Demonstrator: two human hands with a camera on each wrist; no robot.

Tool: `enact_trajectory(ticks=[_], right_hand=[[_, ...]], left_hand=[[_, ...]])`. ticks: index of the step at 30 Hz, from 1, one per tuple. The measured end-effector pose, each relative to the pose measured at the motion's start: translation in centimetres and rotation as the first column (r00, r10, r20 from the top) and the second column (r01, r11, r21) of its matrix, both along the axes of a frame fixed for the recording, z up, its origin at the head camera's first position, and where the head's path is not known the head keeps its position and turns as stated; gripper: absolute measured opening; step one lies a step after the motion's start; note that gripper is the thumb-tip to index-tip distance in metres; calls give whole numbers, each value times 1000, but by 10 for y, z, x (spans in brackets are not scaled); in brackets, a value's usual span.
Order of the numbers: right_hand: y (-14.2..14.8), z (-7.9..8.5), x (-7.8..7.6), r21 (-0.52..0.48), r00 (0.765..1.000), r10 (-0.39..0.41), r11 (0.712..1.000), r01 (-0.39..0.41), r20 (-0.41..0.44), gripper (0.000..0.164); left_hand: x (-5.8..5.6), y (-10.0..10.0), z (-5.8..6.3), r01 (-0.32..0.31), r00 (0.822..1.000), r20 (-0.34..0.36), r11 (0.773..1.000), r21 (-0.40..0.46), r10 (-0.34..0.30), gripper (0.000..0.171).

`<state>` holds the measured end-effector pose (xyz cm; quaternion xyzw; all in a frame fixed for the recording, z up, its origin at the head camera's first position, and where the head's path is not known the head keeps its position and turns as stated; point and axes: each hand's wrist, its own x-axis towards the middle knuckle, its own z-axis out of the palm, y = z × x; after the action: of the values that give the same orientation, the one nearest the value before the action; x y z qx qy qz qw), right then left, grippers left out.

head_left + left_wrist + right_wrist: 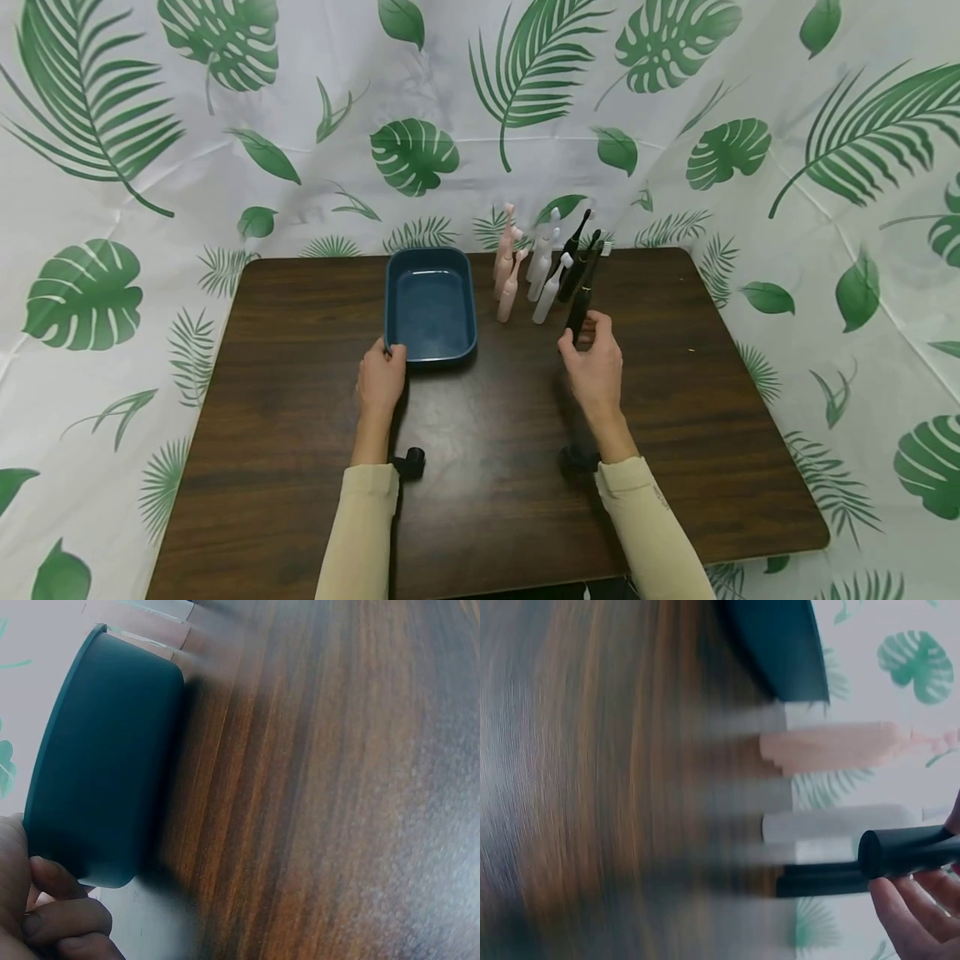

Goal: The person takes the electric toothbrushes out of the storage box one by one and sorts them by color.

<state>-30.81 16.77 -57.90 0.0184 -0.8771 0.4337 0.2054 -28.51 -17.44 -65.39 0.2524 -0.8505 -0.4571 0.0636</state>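
My left hand [380, 379] grips the rim of a deep blue rectangular dish [432, 317] at its near left corner. The dish is bare inside. In the left wrist view, thumb and curled fingers pinch the edge of the dish [105, 757]. My right hand [596, 365] holds a black electric toothbrush [581, 307] by the lower handle, its head up and leaning right. The right wrist view shows the base of that toothbrush [900, 851] off the table. Beside it stand black toothbrushes [573, 273], white toothbrushes [547, 298] and pink toothbrushes [507, 296], all upright.
The dark wood table [487, 500] has rounded corners and reaches back to a white curtain [315, 200] printed with green leaves. Several toothbrushes stand close together right of the dish, near the table's back edge. A small pale speck [692, 350] lies at the right.
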Motion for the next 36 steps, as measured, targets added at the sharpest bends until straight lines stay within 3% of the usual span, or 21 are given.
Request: enact_trajectory(ticks=[6,9,15,22,26,33,36], right_hand=[[12,-4,-16,-23,1000,-7,1000,7,-3,40],[16,-6,-27,-56,1000,-8,998,8,11,39],[25,-14,-49,-118,998,27,993,-20,57,38],[37,-32,-74,-220,982,138,970,-107,128,41],[40,-40,-82,-258,974,159,959,-115,158,43],[39,-47,-90,-292,967,180,949,-122,182,44],[38,-47,-91,-290,963,190,948,-129,193,45]], left_hand=[[10,8,21,-16,1000,-22,1000,12,16,26],[11,8,23,-9,1000,-22,1000,0,9,26],[11,8,22,-5,1000,-20,1000,2,5,26],[10,7,19,-5,999,-40,1000,10,5,27],[6,3,13,-1,1000,-27,1000,20,2,26],[6,3,16,2,999,-44,999,48,0,27],[5,2,11,4,999,-40,999,37,-3,27]])
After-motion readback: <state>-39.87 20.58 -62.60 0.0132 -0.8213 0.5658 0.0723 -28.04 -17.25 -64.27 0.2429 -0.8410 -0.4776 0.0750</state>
